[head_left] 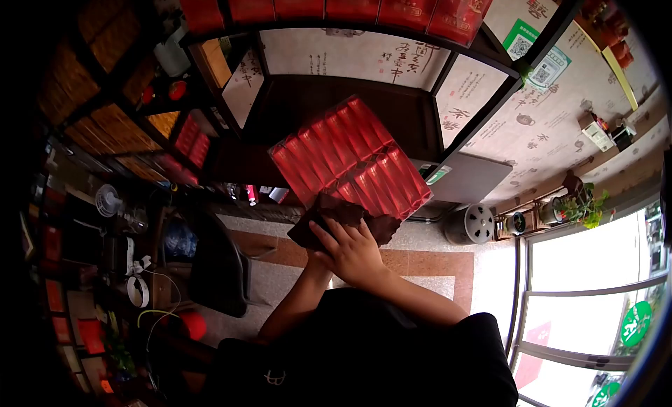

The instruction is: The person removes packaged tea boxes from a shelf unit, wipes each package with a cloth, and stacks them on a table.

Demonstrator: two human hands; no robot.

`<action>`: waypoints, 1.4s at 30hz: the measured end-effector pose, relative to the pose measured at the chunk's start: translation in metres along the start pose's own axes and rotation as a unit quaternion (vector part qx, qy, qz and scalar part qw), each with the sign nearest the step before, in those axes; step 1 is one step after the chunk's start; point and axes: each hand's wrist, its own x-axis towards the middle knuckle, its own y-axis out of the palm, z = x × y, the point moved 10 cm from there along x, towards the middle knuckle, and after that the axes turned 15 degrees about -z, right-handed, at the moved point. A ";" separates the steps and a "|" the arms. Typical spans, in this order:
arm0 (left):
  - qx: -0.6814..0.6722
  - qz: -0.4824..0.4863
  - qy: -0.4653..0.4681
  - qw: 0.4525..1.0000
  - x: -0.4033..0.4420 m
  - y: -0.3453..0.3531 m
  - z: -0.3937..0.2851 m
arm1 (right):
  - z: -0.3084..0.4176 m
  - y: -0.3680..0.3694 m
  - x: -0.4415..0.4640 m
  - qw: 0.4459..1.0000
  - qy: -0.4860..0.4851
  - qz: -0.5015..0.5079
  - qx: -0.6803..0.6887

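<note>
A clear-wrapped pack of red packets in two rows (350, 155) is tilted in front of the body. Over its near corner lies a crumpled dark brown cloth (308, 232). My right hand (350, 251) rests on top of the cloth with its fingers stretched out and apart. My left hand (319, 261) comes up from the left beneath the cloth and my right hand; its fingers are hidden, so its grip on the pack or cloth cannot be made out.
Behind the pack stands a dark shelf (280, 116) with red boxes (350, 4) above. A black chair (218, 267) is at the left, near a white fan (107, 200). At the right are a round metal container (478, 223), potted plants (584, 207) and windows.
</note>
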 end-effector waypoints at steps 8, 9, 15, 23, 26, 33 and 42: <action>0.623 -0.319 0.225 0.678 -0.002 0.017 -0.032 | -0.145 -0.041 -0.001 0.977 0.171 -0.062 -0.110; 0.640 -0.320 0.222 0.663 -0.002 0.016 -0.031 | -0.152 -0.043 0.000 0.969 0.188 -0.076 -0.144; 0.588 -0.360 0.227 0.688 0.001 0.016 -0.022 | -0.052 -0.026 0.000 0.996 0.065 -0.049 -0.038; 0.572 -0.347 0.214 0.712 -0.005 0.005 -0.042 | -0.003 0.003 0.037 0.998 -0.058 0.025 0.002; 0.591 -0.376 0.172 0.693 -0.009 -0.011 -0.071 | -0.003 0.033 0.070 0.992 -0.110 0.054 0.037; 0.589 -0.336 0.153 0.719 0.010 0.005 -0.047 | -0.012 0.076 0.136 0.983 -0.170 0.021 0.061; 0.544 -0.336 0.199 0.743 0.010 0.005 -0.049 | -0.095 0.074 0.184 0.998 -0.030 -0.041 -0.044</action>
